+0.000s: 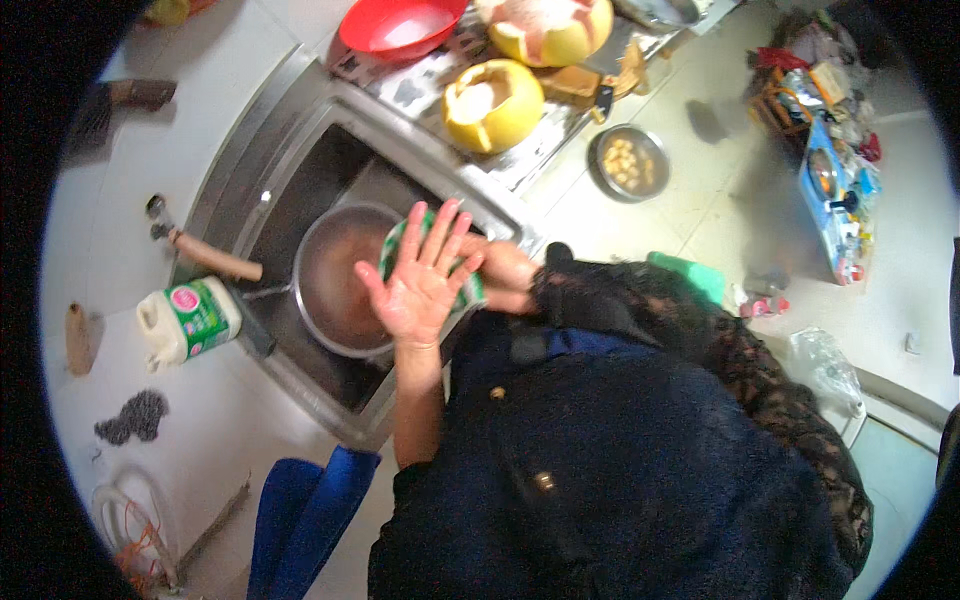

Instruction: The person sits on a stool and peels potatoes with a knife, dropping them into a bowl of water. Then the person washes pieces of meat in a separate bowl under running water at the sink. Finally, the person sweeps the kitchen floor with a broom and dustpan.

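Observation:
My left hand is raised over the sink with its wet palm turned up and fingers spread, holding nothing. Behind it, my right hand grips a green-and-white cloth; the fingers are partly hidden by the left hand. Below both hands, a round metal pan with cloudy brownish liquid sits in the steel sink. The pan's handle points toward the tap hose at the sink's far edge. Part of the pan's rim is covered by my left hand and the cloth.
A white jug with a green label stands beside the sink, with a dark scouring pad nearby. Hollowed pomelo rinds and a red bowl lie alongside. A metal bowl of pale pieces rests on pale tiles.

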The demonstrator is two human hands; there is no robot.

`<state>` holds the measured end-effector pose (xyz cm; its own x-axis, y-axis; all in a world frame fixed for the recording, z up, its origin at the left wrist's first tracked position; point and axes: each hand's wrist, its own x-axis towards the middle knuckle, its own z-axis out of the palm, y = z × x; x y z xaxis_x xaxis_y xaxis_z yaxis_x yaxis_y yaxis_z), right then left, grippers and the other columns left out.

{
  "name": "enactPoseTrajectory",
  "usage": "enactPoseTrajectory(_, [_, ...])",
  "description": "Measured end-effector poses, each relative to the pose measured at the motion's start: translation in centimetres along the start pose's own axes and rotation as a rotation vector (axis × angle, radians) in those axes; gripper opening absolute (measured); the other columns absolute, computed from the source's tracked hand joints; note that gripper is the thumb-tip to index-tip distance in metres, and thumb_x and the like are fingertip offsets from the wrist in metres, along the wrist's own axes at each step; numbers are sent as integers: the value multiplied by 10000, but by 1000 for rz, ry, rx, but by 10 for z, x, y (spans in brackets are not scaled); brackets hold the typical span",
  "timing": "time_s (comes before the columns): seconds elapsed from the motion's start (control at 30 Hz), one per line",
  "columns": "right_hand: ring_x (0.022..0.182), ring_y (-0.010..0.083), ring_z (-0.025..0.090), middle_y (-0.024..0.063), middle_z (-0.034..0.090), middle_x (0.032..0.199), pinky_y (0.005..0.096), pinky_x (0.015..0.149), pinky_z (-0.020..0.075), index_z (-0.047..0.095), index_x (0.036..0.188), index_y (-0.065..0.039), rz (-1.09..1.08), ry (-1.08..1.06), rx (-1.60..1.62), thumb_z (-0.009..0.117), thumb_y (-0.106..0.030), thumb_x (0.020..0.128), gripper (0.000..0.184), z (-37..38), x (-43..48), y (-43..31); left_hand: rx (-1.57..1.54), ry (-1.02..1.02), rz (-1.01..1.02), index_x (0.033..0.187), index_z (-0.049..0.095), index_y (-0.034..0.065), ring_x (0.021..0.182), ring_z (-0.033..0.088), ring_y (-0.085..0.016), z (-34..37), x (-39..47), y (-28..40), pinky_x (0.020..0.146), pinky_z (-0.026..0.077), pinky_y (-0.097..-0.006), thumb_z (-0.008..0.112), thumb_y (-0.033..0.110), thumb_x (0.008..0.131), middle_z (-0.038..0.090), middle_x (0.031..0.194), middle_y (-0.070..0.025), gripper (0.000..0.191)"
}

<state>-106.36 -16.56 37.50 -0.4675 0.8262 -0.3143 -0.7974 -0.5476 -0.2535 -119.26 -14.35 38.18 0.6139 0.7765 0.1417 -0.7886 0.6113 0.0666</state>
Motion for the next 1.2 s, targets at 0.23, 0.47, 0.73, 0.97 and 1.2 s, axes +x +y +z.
enactPoseTrajectory(0.23, [1065, 187, 564, 87, 576, 1170, 337, 925, 462, 439, 1287, -36, -149, -5, -108, 392, -288, 991, 392, 25, -8, -21, -140, 113, -65, 1320, 448, 56, 1224, 473, -314, -42, -33, 30, 957, 419, -480, 466, 551, 895, 505, 1292, -217, 653])
enactPoseTrajectory(0.47, [1279, 287, 408, 45, 550, 1256, 409, 1060, 303, 573, 1191, -135, -645, -590, -1662, 616, -159, 847, 347, 41, 8, 16, 298, 495, 75, 1206, 453, 21, 816, 520, -172, -142, -53, 42, 741, 456, -330, 427, 406, 951, 530, 947, -73, 463])
enactPoseTrajectory(0.73, [781, 219, 637, 102, 673, 868, 328, 708, 510, 647, 1030, -53, -478, 173, -1446, 595, -175, 861, 214, -27, 25, -20, 425, 787, -79, 893, 524, 117, 556, 466, -90, -55, -28, -16, 459, 345, -216, 562, 184, 900, 555, 755, -3, 77])
enactPoseTrajectory(0.97, [779, 84, 593, 17, 662, 885, 268, 681, 513, 599, 1209, -64, -295, 615, -1100, 660, -121, 838, 380, -118, -18, -66, 336, 938, 51, 1119, 555, 73, 508, 392, -92, -57, -33, -11, 387, 280, -204, 552, 233, 890, 570, 800, -45, 279])
enactPoseTrajectory(1.2, [771, 150, 610, 55, 634, 982, 318, 640, 523, 610, 1196, -119, -229, 941, -1021, 725, -138, 762, 449, -158, -74, -52, 589, 698, -40, 1159, 538, 55, 535, 439, -63, -47, -1, -30, 390, 296, -192, 547, 187, 906, 569, 863, -37, 286])
